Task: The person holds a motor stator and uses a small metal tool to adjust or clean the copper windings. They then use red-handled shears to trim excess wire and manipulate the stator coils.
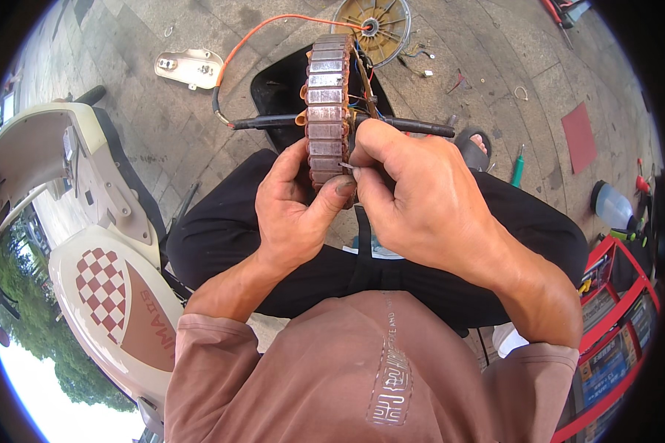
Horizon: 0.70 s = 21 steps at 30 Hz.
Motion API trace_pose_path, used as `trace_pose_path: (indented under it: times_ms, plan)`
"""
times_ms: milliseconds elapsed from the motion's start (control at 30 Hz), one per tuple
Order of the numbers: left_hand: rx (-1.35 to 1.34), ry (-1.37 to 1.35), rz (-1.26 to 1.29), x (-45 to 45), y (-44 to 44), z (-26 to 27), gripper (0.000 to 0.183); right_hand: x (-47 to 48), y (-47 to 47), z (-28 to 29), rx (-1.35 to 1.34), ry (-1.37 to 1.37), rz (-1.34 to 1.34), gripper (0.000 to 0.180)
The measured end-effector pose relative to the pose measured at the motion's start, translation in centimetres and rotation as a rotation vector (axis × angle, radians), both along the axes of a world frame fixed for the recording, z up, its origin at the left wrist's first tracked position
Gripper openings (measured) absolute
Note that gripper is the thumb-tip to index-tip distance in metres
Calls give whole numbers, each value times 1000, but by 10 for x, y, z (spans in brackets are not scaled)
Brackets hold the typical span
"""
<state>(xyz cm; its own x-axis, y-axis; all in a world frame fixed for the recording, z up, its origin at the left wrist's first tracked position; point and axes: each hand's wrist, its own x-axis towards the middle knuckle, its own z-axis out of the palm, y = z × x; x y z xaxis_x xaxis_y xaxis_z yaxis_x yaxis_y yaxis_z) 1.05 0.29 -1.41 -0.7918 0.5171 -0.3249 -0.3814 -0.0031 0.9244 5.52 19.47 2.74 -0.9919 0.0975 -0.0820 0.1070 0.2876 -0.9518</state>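
The stator of a hub motor [327, 113] stands on edge before me, with metal teeth around its rim and copper-coloured windings at the sides. My left hand [302, 207] grips its near lower part, the thumb on the rim. Between thumb and forefinger, my right hand [415, 188] pinches a small thin strip [346, 165] against the stator's right edge; what the strip is, I cannot tell. A dark axle [426, 127] passes through the stator, and an orange cable [257, 30] loops from its left end to a round motor cover [390, 27] on the ground.
Under the stator lies a black panel [271, 83]. A cream plastic cover [191, 66] is at the upper left, a scooter body [100, 293] at the left. On the right are a green-handled screwdriver [517, 170], red sandpaper [579, 137], a clear bottle [612, 205] and a red rack [604, 346].
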Motion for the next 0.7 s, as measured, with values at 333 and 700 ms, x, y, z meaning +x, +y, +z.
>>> trace_pose_path:
  times_ms: [333, 700]
  plan:
    - [5, -19, -23, -1, -2, 0, 63, 3, 1, 0, -233, -258, -33, 4]
    - [-8, 30, -44, -3, -3, 1, 63, -11, 14, -10, -425, -336, 110, 5]
